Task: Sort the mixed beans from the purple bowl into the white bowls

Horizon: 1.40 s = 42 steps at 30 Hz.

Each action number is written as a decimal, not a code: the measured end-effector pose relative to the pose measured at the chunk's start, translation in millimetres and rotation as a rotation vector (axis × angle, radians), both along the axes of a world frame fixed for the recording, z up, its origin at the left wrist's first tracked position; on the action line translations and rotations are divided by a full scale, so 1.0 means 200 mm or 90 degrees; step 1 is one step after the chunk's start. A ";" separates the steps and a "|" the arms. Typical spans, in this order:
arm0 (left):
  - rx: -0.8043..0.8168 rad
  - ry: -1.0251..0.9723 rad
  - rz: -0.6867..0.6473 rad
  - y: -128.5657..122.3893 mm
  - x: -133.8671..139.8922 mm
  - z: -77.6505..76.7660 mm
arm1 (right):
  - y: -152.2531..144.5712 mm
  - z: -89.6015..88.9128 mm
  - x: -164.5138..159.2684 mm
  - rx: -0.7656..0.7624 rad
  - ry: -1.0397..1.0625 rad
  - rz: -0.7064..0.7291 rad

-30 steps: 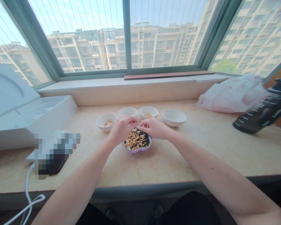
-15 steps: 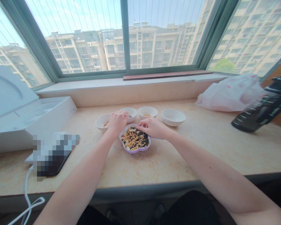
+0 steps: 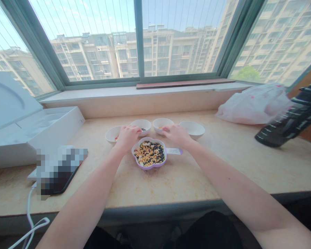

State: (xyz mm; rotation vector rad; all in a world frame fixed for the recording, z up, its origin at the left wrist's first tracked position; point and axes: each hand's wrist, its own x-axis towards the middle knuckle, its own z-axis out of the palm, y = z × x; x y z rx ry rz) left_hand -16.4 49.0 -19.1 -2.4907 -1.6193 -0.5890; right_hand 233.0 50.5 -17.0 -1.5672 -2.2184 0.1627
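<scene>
On the beige marbled countertop (image 3: 223, 169), a scalloped purple-and-white dish (image 3: 150, 167) of mixed beans (image 3: 149, 152) sits at centre. At its eleven o'clock, the left hand (image 3: 129, 136), half-curled, is by a round white bowl (image 3: 140, 123) of dark beans (image 3: 143, 129); at one o'clock, the right hand (image 3: 177, 134), loosely curled, meets another white bowl (image 3: 163, 121). Whether they grip anything, I cannot tell. Half a second ago the right hand was over the dish.

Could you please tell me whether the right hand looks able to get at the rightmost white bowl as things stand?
Yes, most likely: the right hand is close to the rightmost white bowl, partly overlapping it in this view, and nothing visible stands between them.
</scene>
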 end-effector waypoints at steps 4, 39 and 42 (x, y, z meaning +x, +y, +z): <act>0.009 0.015 0.006 -0.01 -0.01 0.00 | 0.00 0.00 0.00 -0.004 -0.016 -0.013; -0.085 0.014 0.179 -0.18 -0.10 0.14 | -0.01 0.12 0.14 -0.056 -0.107 -0.227; -0.092 0.029 0.198 -0.19 -0.11 0.15 | 0.01 0.10 0.17 -0.116 -0.119 -0.231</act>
